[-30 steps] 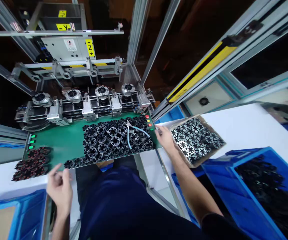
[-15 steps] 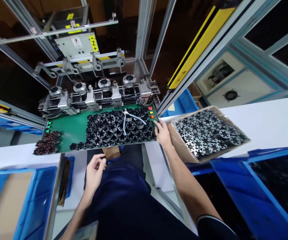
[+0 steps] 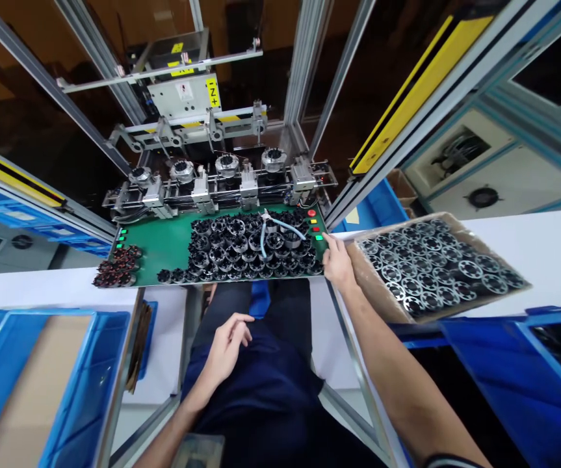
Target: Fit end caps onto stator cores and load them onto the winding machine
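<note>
My right hand is at the right end of the green work surface, its index finger stretched out beside a lit green button. Nothing is in that hand. Above this button sit a red button, a yellow one and a larger red one. Over my lap hovers my left hand, with fingers loosely bent and apart, empty. Rows of black-and-silver ring-shaped motor cores fill much of the surface. Blue-handled cutting pliers lie on top of them.
Behind the surface stands a machine holding several cores in fixtures. Copper-wound cores are grouped at the left end. A cardboard box of bare rings is on the right. Blue bins flank me; yellow posts rise at the sides.
The view has shifted, so the bench appears further right. My right index finger has drawn off the green button, which now shows brightly lit. My left hand has moved toward the middle of my lap.
</note>
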Tool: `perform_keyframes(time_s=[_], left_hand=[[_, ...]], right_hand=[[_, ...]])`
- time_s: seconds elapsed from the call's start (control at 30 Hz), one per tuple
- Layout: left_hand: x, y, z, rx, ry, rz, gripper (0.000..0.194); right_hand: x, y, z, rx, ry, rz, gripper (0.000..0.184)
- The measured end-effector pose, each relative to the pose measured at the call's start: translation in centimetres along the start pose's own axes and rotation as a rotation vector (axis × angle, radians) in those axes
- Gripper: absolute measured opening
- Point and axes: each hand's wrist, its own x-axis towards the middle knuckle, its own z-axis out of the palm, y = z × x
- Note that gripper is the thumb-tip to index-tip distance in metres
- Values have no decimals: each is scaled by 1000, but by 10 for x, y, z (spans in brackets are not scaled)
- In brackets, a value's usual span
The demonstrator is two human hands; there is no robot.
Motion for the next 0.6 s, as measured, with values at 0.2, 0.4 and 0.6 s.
perform_keyframes(time_s=[0.2,0.4,0.6], left_hand=[[-20,1,-32,45,-53,27,60],[-37,-7,-82,174,-150,23,49],[-19,-15,-100,264,-316,70,47]], right_hand=[[-8,-46,-19,-47,78,128,68],[-84,-68,-133,-201,280,199,74],[-154,-3,-308,-752,489,531,73]])
